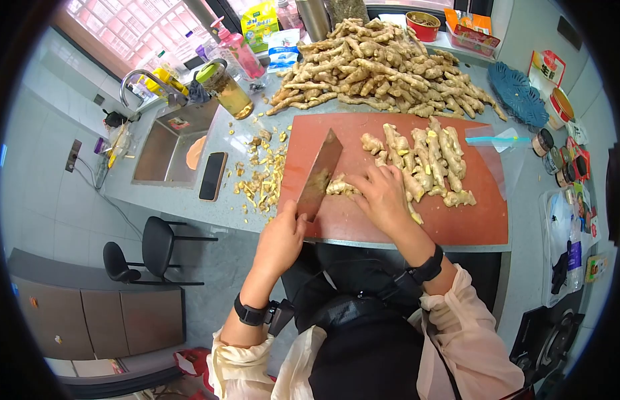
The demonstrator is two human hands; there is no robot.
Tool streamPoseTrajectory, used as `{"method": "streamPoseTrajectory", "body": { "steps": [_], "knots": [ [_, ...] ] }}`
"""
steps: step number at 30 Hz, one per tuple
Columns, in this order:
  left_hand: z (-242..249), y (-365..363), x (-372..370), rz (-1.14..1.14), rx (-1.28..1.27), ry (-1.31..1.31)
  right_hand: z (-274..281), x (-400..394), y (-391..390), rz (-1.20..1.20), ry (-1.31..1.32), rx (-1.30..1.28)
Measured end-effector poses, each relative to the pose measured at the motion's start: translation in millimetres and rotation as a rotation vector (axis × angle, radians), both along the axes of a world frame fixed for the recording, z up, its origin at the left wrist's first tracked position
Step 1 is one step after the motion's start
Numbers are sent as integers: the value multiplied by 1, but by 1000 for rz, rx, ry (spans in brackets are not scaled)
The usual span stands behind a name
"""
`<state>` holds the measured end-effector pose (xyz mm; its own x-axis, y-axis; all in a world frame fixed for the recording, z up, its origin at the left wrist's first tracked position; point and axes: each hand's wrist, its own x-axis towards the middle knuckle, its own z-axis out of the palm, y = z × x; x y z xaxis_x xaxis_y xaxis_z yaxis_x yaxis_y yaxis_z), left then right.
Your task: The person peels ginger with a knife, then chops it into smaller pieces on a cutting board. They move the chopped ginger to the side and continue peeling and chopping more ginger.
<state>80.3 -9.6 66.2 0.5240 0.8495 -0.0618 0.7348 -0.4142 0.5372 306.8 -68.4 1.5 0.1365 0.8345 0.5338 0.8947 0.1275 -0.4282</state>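
Note:
My left hand (282,230) is closed round the handle of a cleaver (322,177), whose broad blade points up and away over the red cutting board (350,223). Just right of the blade lies a small piece of ginger (341,187), with the fingers of my right hand (382,197) on its right end. Several ginger roots (427,160) lie on the board beyond and to the right of that hand. A large heap of ginger (383,67) rests on the counter behind the board. Ginger trimmings (260,177) are scattered left of the board.
Left of the board are a phone (213,176), a jar of liquid (227,93) and a sink (167,147). A clear bag (490,160) overlaps the board's right edge. Blue plates (517,93) and small jars (543,142) stand at the right. A black chair (158,247) is at lower left.

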Motion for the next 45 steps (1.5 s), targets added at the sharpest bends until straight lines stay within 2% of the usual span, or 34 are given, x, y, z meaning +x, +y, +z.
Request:
{"method": "streamPoseTrajectory", "body": {
  "steps": [1, 7, 10, 26, 29, 37, 45],
  "knots": [
    [1, 1, -1, 45, -67, -18, 0, 0, 0, 0, 8, -5],
    [11, -1, -5, 25, -22, -92, -1, 0, -2, 6, 20, 2],
    [0, 1, -8, 3, -19, -99, 1, 0, -2, 2, 13, 2],
    [6, -1, 0, -25, 26, -2, -1, 0, -1, -13, 13, 8],
    [17, -6, 8, 7, -56, 36, 1, -1, -2, -11, 20, 10],
    [4, -6, 12, -60, 61, 105, -2, 0, 1, -9, 27, 9],
    [6, -1, 1, 14, -27, 46, -2, 0, 0, -5, 22, 22]
  ]
}}
